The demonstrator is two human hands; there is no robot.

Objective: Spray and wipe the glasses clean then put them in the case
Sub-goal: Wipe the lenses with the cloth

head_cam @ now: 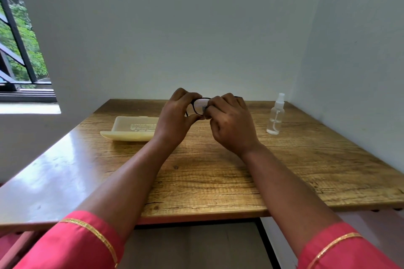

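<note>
Head view, read from left to right: a window [19,35] with dark bars and green leaves behind it sits at the far left, set in a pale wall [175,28]. On the wooden counter [218,170], left of centre, lies a cream-coloured glasses case [131,132], flat, with pale print on its top face; its right end is hidden behind the left wrist. Next comes the left hand [177,120], raised above the counter, fingers curled over the top and thumb under the bottom of the dark-framed glasses [200,106], pinching the frame at its left side. One lens shows between the two hands. Touching it from the right, the right hand [231,124] has its fingers curled and pressed against the lens, with a small greyish scrap at the fingertips; whether that is a cloth cannot be told. A dark tip of the frame pokes out beyond the right hand's knuckles. Further right, well apart from the hands, a clear spray bottle [276,116] with a white nozzle stands upright near the corner. Both forearms reach in from pink sleeves [72,244] edged in gold.
</note>
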